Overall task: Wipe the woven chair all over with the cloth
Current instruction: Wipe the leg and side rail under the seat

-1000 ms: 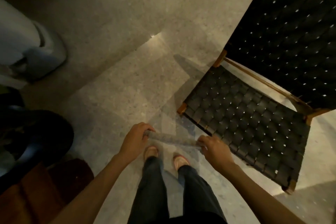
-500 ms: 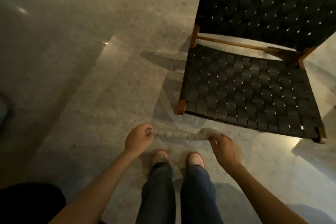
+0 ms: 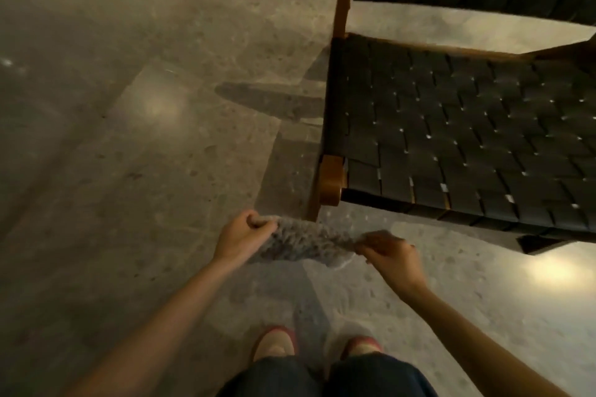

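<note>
Stone floor (image 3: 145,171) | both fists hold cloth (image 3: 306,240) taut | right grip blurred, probably pinching

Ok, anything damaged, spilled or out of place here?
Nothing stands out. The wooden-framed black woven chair stands upright on the speckled stone floor; the left hand and right hand grip the grey fuzzy cloth between them.

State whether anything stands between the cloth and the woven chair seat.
Nothing visible does. The cloth, gripped by the left hand and right hand, hangs near the front corner of the woven chair, with only bare floor between.
</note>
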`<action>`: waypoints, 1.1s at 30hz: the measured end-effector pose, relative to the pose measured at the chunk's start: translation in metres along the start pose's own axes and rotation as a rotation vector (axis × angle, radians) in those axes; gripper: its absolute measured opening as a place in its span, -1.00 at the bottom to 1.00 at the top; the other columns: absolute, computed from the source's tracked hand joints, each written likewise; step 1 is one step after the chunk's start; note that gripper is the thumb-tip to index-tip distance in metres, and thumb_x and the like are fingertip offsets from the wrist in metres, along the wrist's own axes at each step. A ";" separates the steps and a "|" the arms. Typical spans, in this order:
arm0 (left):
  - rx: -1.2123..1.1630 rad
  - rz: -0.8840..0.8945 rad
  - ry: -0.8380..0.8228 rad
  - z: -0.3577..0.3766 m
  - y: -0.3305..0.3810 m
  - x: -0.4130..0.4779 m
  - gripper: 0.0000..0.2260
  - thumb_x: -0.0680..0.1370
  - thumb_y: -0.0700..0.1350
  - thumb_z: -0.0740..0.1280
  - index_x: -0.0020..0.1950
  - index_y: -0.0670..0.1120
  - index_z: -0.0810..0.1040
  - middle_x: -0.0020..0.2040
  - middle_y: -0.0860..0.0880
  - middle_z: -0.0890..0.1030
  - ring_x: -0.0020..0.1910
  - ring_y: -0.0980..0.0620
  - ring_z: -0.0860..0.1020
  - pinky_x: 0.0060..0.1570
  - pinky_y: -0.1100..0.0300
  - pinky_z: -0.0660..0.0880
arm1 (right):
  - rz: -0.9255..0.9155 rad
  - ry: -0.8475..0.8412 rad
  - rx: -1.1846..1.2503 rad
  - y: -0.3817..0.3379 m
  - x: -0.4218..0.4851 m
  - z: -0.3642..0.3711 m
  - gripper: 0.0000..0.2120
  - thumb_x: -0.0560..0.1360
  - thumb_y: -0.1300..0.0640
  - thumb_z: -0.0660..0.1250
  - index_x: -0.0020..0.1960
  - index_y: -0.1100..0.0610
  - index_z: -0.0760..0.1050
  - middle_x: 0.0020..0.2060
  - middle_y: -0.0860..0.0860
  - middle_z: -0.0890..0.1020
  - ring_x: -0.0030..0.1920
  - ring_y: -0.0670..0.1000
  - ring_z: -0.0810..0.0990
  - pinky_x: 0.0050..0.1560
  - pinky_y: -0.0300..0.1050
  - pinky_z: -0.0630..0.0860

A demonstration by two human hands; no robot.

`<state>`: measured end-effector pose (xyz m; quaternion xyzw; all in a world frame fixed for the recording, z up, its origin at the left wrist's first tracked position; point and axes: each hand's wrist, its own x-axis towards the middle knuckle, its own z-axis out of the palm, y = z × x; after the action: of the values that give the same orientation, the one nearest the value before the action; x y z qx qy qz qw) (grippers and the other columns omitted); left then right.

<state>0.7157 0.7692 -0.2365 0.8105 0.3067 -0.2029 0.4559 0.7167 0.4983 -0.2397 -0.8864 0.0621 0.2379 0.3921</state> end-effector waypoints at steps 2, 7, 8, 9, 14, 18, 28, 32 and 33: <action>-0.063 0.053 -0.003 0.023 -0.014 0.030 -0.82 0.46 -0.05 0.40 -0.23 0.01 0.41 -0.28 -0.04 0.54 -0.20 -0.07 0.52 -0.18 0.07 0.43 | -0.016 0.028 -0.004 0.023 0.028 0.018 -0.95 0.49 -0.02 0.37 -0.11 -0.16 0.51 -0.17 -0.14 0.63 -0.17 -0.16 0.61 -0.13 -0.16 0.59; -0.355 0.233 0.060 0.062 -0.027 0.096 -0.79 0.49 -0.19 0.41 -0.18 -0.02 0.38 -0.18 -0.15 0.49 -0.19 -0.03 0.48 -0.17 0.07 0.46 | -0.160 0.227 0.189 0.058 0.087 0.055 -0.92 0.50 0.02 0.37 -0.13 -0.15 0.50 -0.28 -0.16 0.64 -0.22 -0.22 0.62 -0.19 -0.34 0.56; -0.417 0.267 0.067 0.067 -0.026 0.103 -0.81 0.49 -0.20 0.40 -0.17 -0.04 0.39 -0.17 -0.16 0.50 -0.21 -0.03 0.52 -0.18 0.07 0.51 | -0.192 0.264 0.237 0.061 0.093 0.060 -0.94 0.50 0.01 0.36 -0.12 -0.15 0.51 -0.26 -0.17 0.65 -0.21 -0.22 0.63 -0.22 -0.34 0.56; -0.489 0.287 0.079 0.072 -0.026 0.110 -0.82 0.49 -0.20 0.40 -0.16 -0.05 0.41 -0.18 -0.15 0.53 -0.25 0.00 0.56 -0.21 0.11 0.56 | -0.219 0.301 0.271 0.064 0.098 0.064 -0.95 0.51 0.00 0.35 -0.09 -0.16 0.51 -0.25 -0.19 0.66 -0.20 -0.21 0.64 -0.22 -0.34 0.55; -0.813 0.421 0.053 0.092 -0.010 0.126 -0.89 0.54 -0.21 0.34 -0.05 -0.03 0.45 -0.11 -0.06 0.61 -0.13 0.05 0.63 -0.15 0.22 0.59 | -0.338 0.489 0.358 0.055 0.117 0.077 -0.93 0.53 0.00 0.32 -0.01 -0.16 0.49 -0.19 -0.27 0.65 -0.14 -0.26 0.63 -0.19 -0.43 0.52; -0.841 0.601 -0.048 0.107 0.009 0.129 -0.85 0.58 -0.24 0.27 0.12 -0.06 0.46 0.09 -0.13 0.60 0.10 -0.06 0.58 0.09 0.08 0.54 | -0.437 0.549 0.366 0.039 0.130 0.083 -0.76 0.54 0.08 0.34 0.19 0.03 0.46 -0.04 -0.16 0.62 -0.05 -0.29 0.59 -0.05 -0.39 0.54; -0.700 0.757 -0.047 0.128 0.000 0.133 -0.31 0.63 -0.18 0.18 0.53 0.10 -0.25 0.38 -0.02 0.43 0.32 0.14 0.44 0.34 0.01 0.37 | -0.561 0.467 0.453 0.020 0.140 0.117 -0.33 0.56 0.22 0.29 0.53 0.11 -0.01 0.38 0.03 0.43 0.30 -0.27 0.30 0.06 -0.61 0.33; -0.588 0.792 0.028 0.135 0.001 0.136 -0.51 0.65 -0.10 0.12 0.55 -0.01 0.03 0.43 -0.08 0.39 0.40 0.04 0.36 0.40 -0.04 0.29 | -0.592 0.453 0.408 0.016 0.143 0.118 -0.40 0.59 0.24 0.22 0.54 0.11 0.02 0.41 0.03 0.39 0.32 -0.20 0.30 0.06 -0.64 0.29; -0.550 0.837 0.039 0.135 0.003 0.135 -0.57 0.66 -0.12 0.10 0.53 -0.09 0.16 0.42 -0.09 0.39 0.40 0.03 0.36 0.41 -0.02 0.29 | -0.600 0.446 0.375 0.014 0.144 0.115 -0.45 0.60 0.23 0.20 0.53 0.12 0.09 0.39 0.03 0.41 0.31 -0.16 0.36 0.10 -0.57 0.31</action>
<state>0.8093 0.6937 -0.3844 0.7175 0.0060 0.1010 0.6892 0.7964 0.5833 -0.3838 -0.8082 -0.0732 -0.1001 0.5757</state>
